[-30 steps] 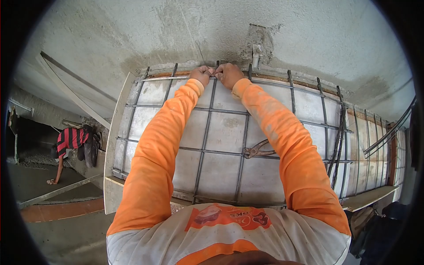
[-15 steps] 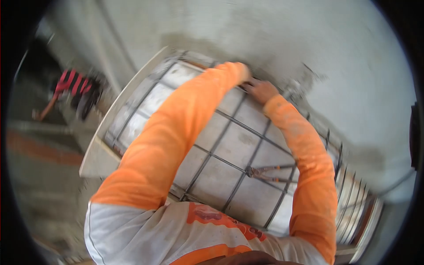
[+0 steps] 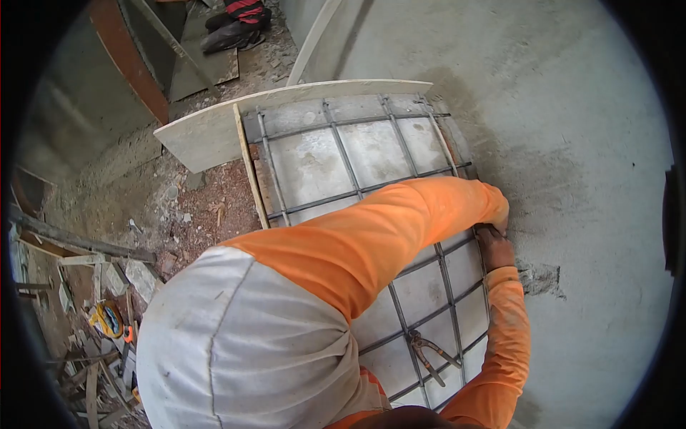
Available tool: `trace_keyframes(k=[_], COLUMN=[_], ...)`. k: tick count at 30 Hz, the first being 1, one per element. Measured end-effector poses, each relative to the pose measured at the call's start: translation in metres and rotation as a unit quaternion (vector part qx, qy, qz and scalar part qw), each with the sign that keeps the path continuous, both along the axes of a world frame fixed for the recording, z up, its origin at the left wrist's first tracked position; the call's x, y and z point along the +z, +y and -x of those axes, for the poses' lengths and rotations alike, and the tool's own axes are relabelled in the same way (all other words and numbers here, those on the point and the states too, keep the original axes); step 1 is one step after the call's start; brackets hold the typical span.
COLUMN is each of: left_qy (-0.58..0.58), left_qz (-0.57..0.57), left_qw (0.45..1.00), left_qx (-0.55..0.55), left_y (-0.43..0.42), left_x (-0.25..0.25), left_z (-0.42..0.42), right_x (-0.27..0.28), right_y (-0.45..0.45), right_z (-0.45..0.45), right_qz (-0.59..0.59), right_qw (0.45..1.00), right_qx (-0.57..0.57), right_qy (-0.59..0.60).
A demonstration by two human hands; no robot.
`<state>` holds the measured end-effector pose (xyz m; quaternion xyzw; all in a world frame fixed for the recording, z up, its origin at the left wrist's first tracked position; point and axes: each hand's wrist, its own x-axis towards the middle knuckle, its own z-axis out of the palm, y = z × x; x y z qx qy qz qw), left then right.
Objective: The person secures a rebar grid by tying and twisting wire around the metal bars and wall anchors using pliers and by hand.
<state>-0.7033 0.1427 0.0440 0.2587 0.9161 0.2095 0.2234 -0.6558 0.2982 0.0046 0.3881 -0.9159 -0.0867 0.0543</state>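
A grid of steel bars (image 3: 348, 161) lies over pale boards inside a wooden form beside the wall. Both hands meet at the grid's wall-side edge. My left hand (image 3: 500, 227) is mostly hidden by its orange sleeve, and its fingers do not show clearly. My right hand (image 3: 494, 249) is just below it, fingers bent in at the edge bar; whatever they pinch is too small to make out. Rusty pincers (image 3: 427, 350) rest on the grid, handles spread, touched by neither hand.
A plank (image 3: 286, 96) stands along the form's far end. Beyond it, a person in dark trousers (image 3: 232, 36) kneels on the floor. Scrap wood and a yellow object (image 3: 107, 319) lie at the lower left. The grey wall (image 3: 586, 179) rises at the right.
The view has swung round, so the grid now runs down the picture and the rubble floor shows. Both hands remain together at the wall-side edge. The pincers still lie on the grid.
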Motion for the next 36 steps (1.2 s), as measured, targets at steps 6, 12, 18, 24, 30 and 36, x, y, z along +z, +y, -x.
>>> trace_keyframes(k=[6, 12, 18, 24, 30, 36], left_qy=[0.007, 0.025, -0.013, -0.042, -0.200, -0.209], left_qz=[-0.107, -0.324, -0.390, -0.332, -0.378, -0.338], left_qw=[0.991, 0.901, 0.893, 0.931, 0.904, 0.909], left_qx=[0.083, 0.286, 0.225, 0.144, 0.019, -0.124], left_y=[0.000, -0.040, -0.136, -0.175, -0.212, -0.204], left_x=[-0.015, -0.068, -0.087, -0.085, -0.034, -0.021], left_z=[-0.011, -0.039, -0.111, -0.163, -0.204, -0.199], right_x=[-0.027, -0.007, -0.005, 0.000, 0.028, 0.021], right_y=[0.004, -0.061, -0.079, -0.072, -0.043, 0.012], right_z=[0.027, 0.001, 0.005, -0.015, -0.195, -0.300], right_qz=[0.077, -0.037, -0.008, 0.171, 0.142, -0.037], right_qw=[0.993, 0.928, 0.845, 0.790, 0.949, 0.837], right_qx=[-0.002, -0.370, -0.531, -0.588, -0.266, -0.525], right_qy=[0.095, -0.033, -0.064, -0.028, -0.090, -0.151])
